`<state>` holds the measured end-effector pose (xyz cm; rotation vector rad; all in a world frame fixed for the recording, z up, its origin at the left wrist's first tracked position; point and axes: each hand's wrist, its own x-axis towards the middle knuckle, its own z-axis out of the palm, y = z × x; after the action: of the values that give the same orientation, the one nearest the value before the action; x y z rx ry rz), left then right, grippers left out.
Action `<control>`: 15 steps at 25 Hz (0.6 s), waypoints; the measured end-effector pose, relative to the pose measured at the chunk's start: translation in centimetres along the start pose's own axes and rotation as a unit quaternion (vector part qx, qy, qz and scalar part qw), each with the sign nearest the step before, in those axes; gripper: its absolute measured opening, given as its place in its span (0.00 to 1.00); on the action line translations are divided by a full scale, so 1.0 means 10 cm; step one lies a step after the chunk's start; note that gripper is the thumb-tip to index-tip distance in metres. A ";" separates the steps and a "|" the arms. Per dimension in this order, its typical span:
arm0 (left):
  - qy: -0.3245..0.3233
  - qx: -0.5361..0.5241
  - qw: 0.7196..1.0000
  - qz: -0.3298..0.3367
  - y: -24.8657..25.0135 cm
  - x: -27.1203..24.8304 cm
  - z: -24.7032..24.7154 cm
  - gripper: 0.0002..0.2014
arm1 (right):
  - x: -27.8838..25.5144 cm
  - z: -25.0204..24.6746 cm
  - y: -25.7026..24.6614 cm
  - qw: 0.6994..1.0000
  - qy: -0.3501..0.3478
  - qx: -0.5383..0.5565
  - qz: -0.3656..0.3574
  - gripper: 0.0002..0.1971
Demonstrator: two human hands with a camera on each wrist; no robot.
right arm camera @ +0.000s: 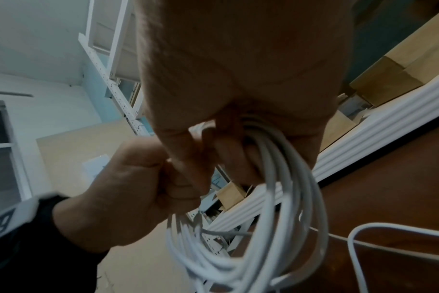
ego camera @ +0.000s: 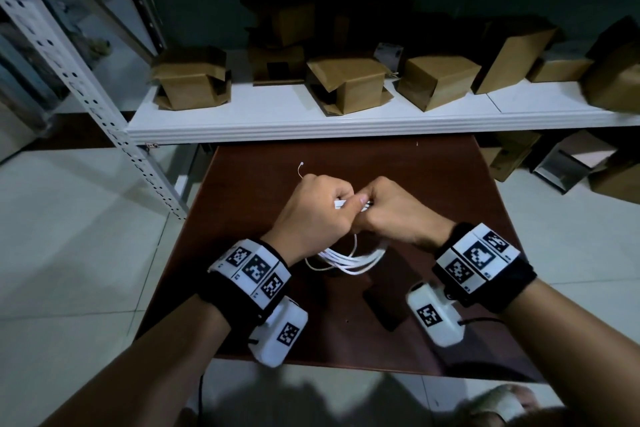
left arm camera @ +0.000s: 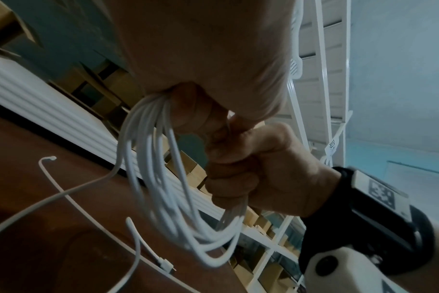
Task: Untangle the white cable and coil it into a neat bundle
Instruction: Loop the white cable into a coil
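Observation:
The white cable is gathered into several loops that hang between my two hands above the brown table. My left hand grips the top of the loops in its curled fingers. My right hand presses against the left and grips the same bunch. The left wrist view shows the coil dangling from the left fist, with the right fist beside it. Seen from the right wrist, the loops leave the right fingers. A loose tail trails onto the table.
A thin white strand lies on the table beyond my hands; its plug-like end rests on the wood. The white shelf with several cardboard boxes stands right behind the table. A dark flat object lies near my right wrist.

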<state>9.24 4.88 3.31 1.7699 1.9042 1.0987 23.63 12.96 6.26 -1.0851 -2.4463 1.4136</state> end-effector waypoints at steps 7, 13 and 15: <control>0.030 -0.224 0.969 -0.101 0.01 0.06 -0.02 0.22 | 0.00 0.06 -0.12 0.987 0.075 0.143 -0.012 0.17; -0.048 -0.398 0.890 -0.219 0.05 0.07 -0.18 0.20 | 0.01 0.09 -0.13 0.955 0.086 0.285 -0.008 0.17; -0.058 -0.386 0.900 -0.195 0.01 0.06 -0.19 0.19 | 0.01 0.06 -0.13 0.949 0.089 0.303 -0.011 0.11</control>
<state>7.93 4.90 4.78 0.9403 1.3638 1.2977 22.61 12.19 6.94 -0.9712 -1.7057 1.7916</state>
